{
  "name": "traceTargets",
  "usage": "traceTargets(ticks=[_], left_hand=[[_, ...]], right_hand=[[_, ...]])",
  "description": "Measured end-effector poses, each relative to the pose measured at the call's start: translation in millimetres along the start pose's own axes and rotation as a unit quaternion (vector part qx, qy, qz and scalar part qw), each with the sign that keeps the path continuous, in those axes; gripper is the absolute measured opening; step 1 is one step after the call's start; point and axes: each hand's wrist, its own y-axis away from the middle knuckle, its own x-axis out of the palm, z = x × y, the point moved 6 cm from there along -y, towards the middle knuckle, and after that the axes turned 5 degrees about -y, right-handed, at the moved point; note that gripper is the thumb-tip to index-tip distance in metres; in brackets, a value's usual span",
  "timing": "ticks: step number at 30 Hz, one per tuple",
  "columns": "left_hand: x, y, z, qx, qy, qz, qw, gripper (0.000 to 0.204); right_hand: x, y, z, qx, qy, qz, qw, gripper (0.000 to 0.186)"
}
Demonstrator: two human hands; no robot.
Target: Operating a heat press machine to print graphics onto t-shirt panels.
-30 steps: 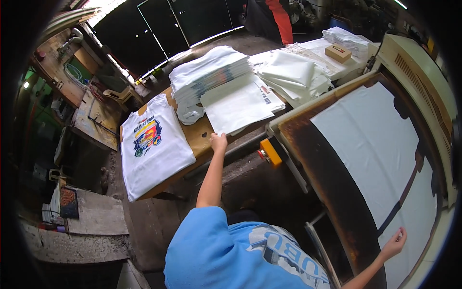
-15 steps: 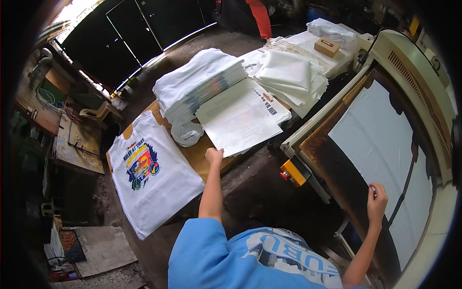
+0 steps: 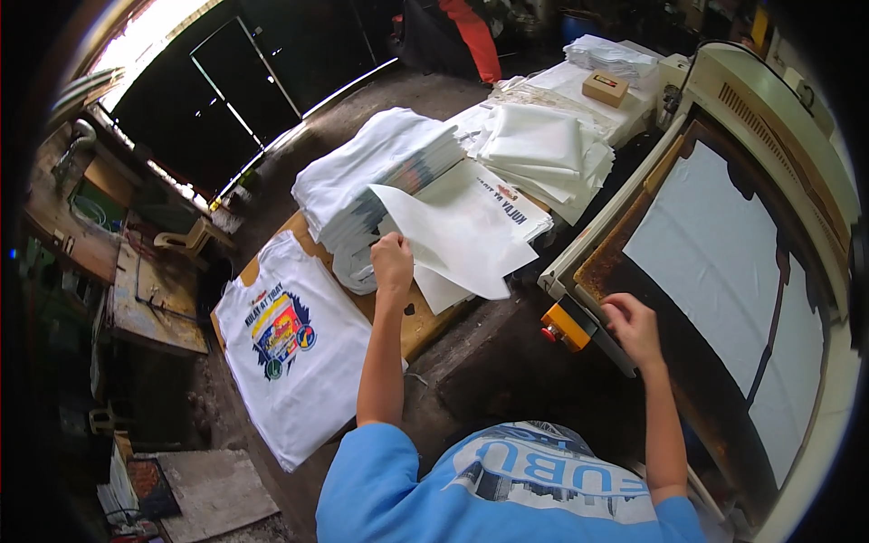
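My left hand (image 3: pixel 393 261) is closed on the edge of a white paper sheet (image 3: pixel 444 231), whose near part is raised and curled. Beneath it lies a stack of printed transfer sheets (image 3: pixel 507 204) with mirrored dark lettering. Just left of that stack is a pile of white shirts (image 3: pixel 362 163), folded in layers. A white printed shirt (image 3: pixel 308 362) with a colourful design lies flat nearer to me. My right hand (image 3: pixel 634 330) is loosely curled, with nothing seen in it, above the near-left edge of a heat press (image 3: pixel 625 281). White cloth (image 3: pixel 715 226) covers part of the press bed.
A yellow box with a red button (image 3: pixel 566 326) sticks out from the press's left side. Folded white cloths (image 3: pixel 534 140) and a small brown box (image 3: pixel 605 89) rest farther back. A plastic chair (image 3: pixel 186 237) stands at left. A person in dark and red clothing (image 3: pixel 471 41) is beyond the table.
My left hand has lifted the sheet's near corner and drawn it up and away, so it curls. My right hand has moved left and up, away from the cloth on the press.
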Motion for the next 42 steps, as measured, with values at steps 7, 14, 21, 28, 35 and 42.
traceTargets(ticks=[7, 14, 21, 28, 35, 42], left_hand=[[-139.9, 36.1, -193.7, 0.203, 0.148, 0.038, 0.967, 0.013], [-162.4, 41.0, -286.1, 0.295, 0.266, 0.021, 0.917, 0.013], [-105.7, 42.9, -396.7, 0.484, 0.366, -0.029, 0.794, 0.015], [38.8, 69.7, -498.8, 0.574, 0.419, 0.028, 0.703, 0.022], [222.1, 118.3, -529.6, 0.367, 0.476, 0.230, 0.765, 0.015], [366.4, 123.0, -516.4, 0.048, 0.447, 0.451, 0.771, 0.035]], right_hand=[[115.2, 13.5, -46.1, 0.343, -0.409, 0.208, 0.820, 0.087], [-0.6, -70.4, 0.5, 0.092, -0.733, 0.163, 0.654, 0.051], [-230.1, -46.3, 31.4, -0.024, -0.420, -0.097, 0.902, 0.053], [-335.3, -29.9, -20.0, 0.022, -0.394, -0.269, 0.879, 0.090], [-385.4, -21.0, -192.4, 0.135, -0.274, -0.447, 0.841, 0.044], [-378.8, -24.9, -243.2, 0.170, -0.219, -0.536, 0.798, 0.027]])
